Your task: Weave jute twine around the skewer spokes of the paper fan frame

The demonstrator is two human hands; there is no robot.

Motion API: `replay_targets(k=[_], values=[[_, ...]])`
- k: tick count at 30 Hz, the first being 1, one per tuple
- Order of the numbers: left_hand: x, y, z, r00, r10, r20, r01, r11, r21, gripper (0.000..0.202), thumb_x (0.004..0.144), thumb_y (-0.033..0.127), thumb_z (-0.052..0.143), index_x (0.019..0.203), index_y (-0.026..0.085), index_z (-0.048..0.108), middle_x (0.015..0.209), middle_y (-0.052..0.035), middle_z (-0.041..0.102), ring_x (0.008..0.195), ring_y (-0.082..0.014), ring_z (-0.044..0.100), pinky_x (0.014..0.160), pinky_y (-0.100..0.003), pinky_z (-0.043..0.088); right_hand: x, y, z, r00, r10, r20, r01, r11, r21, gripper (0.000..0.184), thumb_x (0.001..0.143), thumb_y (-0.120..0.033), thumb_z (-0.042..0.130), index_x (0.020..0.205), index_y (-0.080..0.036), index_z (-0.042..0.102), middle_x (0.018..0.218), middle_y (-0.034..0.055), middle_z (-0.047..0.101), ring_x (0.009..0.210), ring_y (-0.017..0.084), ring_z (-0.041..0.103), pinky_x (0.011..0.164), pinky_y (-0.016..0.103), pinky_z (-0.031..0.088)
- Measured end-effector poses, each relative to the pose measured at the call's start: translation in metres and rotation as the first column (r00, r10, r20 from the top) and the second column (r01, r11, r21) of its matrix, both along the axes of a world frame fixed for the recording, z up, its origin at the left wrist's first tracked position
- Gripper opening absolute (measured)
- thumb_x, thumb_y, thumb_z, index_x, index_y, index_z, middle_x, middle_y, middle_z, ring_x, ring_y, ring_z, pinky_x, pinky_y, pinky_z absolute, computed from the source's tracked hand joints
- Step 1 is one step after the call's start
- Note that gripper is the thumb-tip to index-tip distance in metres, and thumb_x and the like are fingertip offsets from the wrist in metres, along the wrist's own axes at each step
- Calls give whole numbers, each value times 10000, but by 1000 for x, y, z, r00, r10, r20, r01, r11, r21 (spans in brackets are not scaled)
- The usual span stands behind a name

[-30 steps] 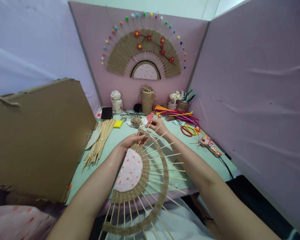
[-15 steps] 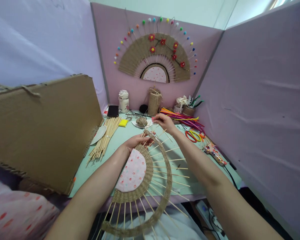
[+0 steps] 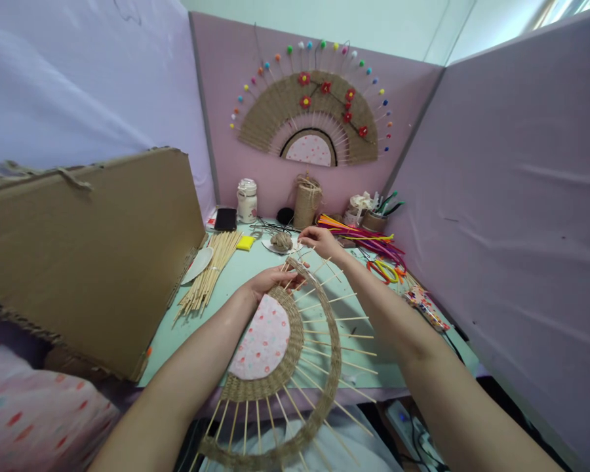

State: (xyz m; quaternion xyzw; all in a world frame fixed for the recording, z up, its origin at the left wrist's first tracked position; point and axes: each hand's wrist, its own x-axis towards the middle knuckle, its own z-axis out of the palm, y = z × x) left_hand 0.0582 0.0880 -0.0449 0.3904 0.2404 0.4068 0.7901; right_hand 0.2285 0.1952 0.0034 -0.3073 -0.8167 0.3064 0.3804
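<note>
A half-made woven fan with wooden skewer ribs and a pink dotted centre lies over the table's near edge and my lap. My left hand rests on its far end, fingers closed around the ribs and the woven band. My right hand is raised just beyond the fan's tip, fingers pinched on a thin twine strand. A small ball of twine sits on a plate right behind it.
A cardboard sheet leans at the left beside a bundle of skewers. At the back stand a jar, a twine spool, coloured pipe cleaners, scissors. A finished fan hangs on the wall.
The view has shifted left and up. My right hand has lifted slightly away from the fan's tip; my left hand stays on the ribs.
</note>
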Motion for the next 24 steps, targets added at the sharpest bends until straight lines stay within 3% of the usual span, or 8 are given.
replay_targets(k=[7,13,18,24], values=[[2,1,-1,998,-31,-54,33,999,30,431,688,206,747,1096,129,633,898,-93,691,724,-135,626,561,-199,385,-14,3,-5,981,125,149,-114,990,-82,263,683,-398,621,691,-135,634,637,12,609,593,116,496,553,233,365],[7,-4,8,999,50,14,-50,998,-43,329,712,207,725,1015,115,636,807,-64,677,640,-112,608,523,-190,395,-27,-3,-9,962,225,157,-193,961,-199,347,651,-480,656,615,-146,571,536,-19,537,525,96,453,509,227,355],[8,-4,18,977,167,133,-120,946,-302,245,862,284,555,1035,133,640,724,-45,657,622,-127,631,551,-221,475,-22,2,-15,982,181,57,-163,958,-235,384,612,-512,681,593,-155,540,533,-22,527,513,94,453,507,232,363],[11,-4,12,973,193,128,-164,964,-207,321,838,231,602,1158,205,594,758,-24,661,613,-123,635,533,-218,483,-16,8,-18,995,94,42,-83,972,-219,344,598,-466,703,606,-149,571,548,-16,547,535,105,485,521,233,372]])
